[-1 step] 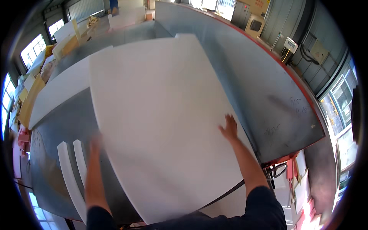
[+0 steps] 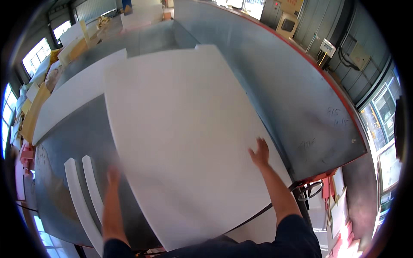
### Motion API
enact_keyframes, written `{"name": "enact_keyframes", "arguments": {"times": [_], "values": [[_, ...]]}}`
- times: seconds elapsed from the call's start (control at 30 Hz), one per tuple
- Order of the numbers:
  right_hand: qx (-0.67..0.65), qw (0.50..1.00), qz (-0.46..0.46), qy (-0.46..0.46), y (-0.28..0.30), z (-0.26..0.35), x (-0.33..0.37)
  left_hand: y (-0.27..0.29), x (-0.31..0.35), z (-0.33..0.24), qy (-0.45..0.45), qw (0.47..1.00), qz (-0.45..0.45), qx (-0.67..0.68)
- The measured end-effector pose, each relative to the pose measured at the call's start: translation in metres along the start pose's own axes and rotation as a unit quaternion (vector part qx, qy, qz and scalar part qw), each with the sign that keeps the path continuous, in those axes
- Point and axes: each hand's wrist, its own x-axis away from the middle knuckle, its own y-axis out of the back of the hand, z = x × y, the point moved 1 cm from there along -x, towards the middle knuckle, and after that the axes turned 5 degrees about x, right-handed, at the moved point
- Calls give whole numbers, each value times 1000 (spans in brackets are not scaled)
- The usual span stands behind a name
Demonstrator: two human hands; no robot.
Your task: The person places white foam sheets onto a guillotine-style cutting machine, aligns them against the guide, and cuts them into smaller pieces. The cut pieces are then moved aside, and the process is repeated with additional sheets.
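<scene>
A large white board [image 2: 185, 129], perhaps foam, lies lengthwise in front of me on the grey metal table [image 2: 86, 124]. My right hand [image 2: 260, 153] is on the board near its right edge, fingers stretched and thumb apart, grasping nothing. At the left edge of the board is my left hand [image 2: 113, 174], smeared by motion. Its fingers cannot be made out, nor whether they grip the edge. Left of that forearm lie two narrow white strips, the outer strip [image 2: 79, 202] and the shorter inner strip [image 2: 91, 178].
Along the right runs a raised grey metal panel [image 2: 275, 77] with a red rim. Another white sheet [image 2: 73, 99] lies at the far left. Beyond it are piled boards and offcuts [image 2: 36, 107]. A small display box [image 2: 328, 48] on a post stands beyond the panel.
The big board has slid slightly toward me and a little to the right. Both hands have come nearer with it. The strips have stayed in place.
</scene>
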Motion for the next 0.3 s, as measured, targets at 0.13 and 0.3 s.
{"name": "enact_keyframes", "arguments": {"times": [0.13,0.3], "values": [[-12,913,-15,-407,12,-71,213,-28,244,39,126,987,-13,101],[-387,644,223,-622,8,-67,317,-61,306,24,136,959,9,247]]}}
